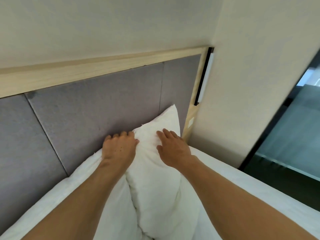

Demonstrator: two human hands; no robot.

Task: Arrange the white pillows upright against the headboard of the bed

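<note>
We see two bare forearms reaching up from the bottom of the frame toward a grey padded headboard [97, 108] with a pale wood frame. At centre, one white pillow [155, 163] stands on end, its top corner pointing toward the upper right and leaning against the headboard near the right post. Left hand [118, 146]: fingers curled over the pillow's upper left edge, thumb pressing the fabric, so it is gripping the pillow. Right hand [174, 149]: spread flat, palm down on the pillow's front face, fingers extended, not closed around anything. A second mass of white bedding [97, 184] bulges to the left of the pillow, touching it along a deep crease; we cannot tell whether it is another pillow. White bed sheet [251, 193] fills the lower right. Cream wall [107, 28] above; dark glass panel [294, 129] at the right edge.
</note>
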